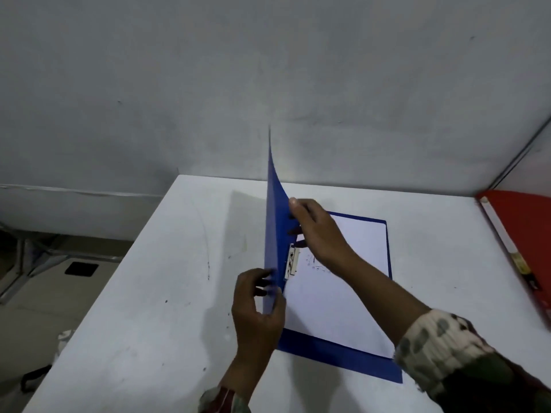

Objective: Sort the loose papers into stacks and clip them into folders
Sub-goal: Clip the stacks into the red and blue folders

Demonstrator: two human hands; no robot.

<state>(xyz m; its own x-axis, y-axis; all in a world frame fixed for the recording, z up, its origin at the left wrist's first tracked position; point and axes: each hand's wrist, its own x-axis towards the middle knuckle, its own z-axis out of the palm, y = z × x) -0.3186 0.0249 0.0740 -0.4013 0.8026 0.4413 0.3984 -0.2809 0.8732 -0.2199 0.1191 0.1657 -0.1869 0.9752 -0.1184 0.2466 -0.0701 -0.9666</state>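
Centre of frame: blue folder (343,351) lies open on the white table (149,293), back panel flat, front cover (274,222) standing nearly upright along the spine and bowing at its top corner. We judge the cover thin, light and springy plastic, likely to flop either way if let go, and somewhat slick; best taken at its free edge, thumb one side and fingers the other, as both hands now do. White papers (337,299) sit on the back panel, right of the spine, faint marks near the clip (292,262); the metal clip lies along the spine at mid-height, and we cannot tell whether it is pressed down on the sheets. The sheets look limp and light, easily creased or slid out of square, so we would handle them flat and by the stack's edges. Left hand (256,305), lower centre, comes up from the bottom edge of the frame with wrist raised, thumb on the near face of the cover and fingers showing as dark shapes through the translucent blue: it pinches the cover's lower part. Right hand (316,231) reaches in from the lower right, forearm crossing over the papers, patterned sleeve (447,350) at the cuff; thumb on top of the cover's edge, fingers behind it, so it too holds the cover, higher up. At right edge of frame, well apart, a red folder (524,234) on the table.
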